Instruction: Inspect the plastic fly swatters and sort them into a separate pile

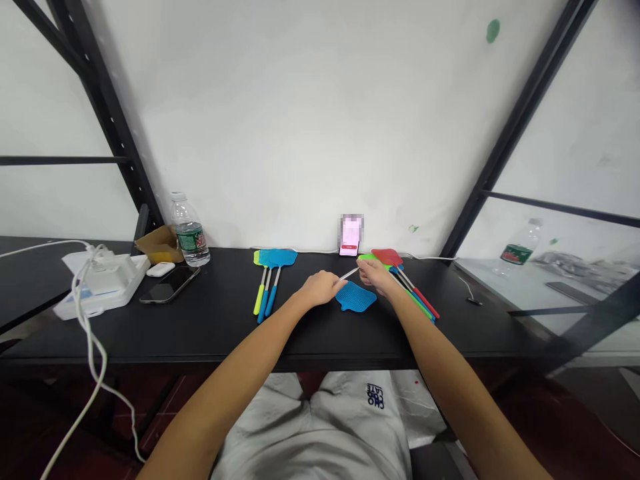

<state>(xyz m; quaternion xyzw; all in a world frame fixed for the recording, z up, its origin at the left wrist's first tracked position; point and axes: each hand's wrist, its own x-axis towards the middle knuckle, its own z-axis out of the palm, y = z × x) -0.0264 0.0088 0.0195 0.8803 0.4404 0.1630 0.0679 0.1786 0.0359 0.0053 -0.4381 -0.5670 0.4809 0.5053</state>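
Between my two hands runs a thin silver metal rod. My left hand is closed round its left end, and whatever handle is there stays hidden in the fist. The fingertips of my right hand pinch the rod's other end. Just below, a loose blue fly swatter head lies flat on the black table. Left of my hands are fly swatters with blue and yellow-green heads and handles. Beside and partly behind my right hand lies another group, with a red swatter head on top.
A phone with a lit screen leans on the wall. Farther left are a water bottle, a cardboard box, a dark phone and a white power strip with cables. A cable end lies on the right.
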